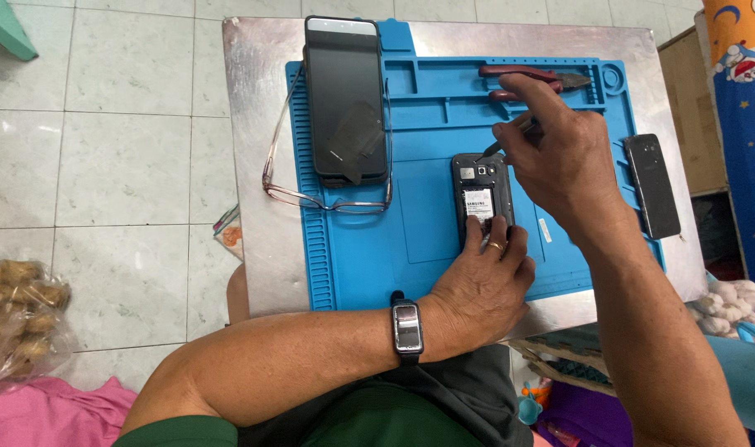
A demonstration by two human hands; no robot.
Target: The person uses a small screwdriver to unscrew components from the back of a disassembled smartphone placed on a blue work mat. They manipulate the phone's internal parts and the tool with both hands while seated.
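A small black phone (479,192) lies face down with its back cover off, on a blue repair mat (427,215). Its battery and camera are exposed. My left hand (482,281) presses down on the phone's lower end with several fingers; a ring sits on one finger and a black band is on the wrist. My right hand (560,153) pinches a thin dark tool (503,142), and the tool's tip touches the phone's top edge near the camera.
A large black phone (345,95) rests on the mat's upper left with eyeglasses (311,194) beside and under it. Red-handled pliers (533,77) lie in the mat's top tray. A black back cover (651,184) lies at the metal table's (253,124) right edge. A bag of ginger (17,314) sits on the floor.
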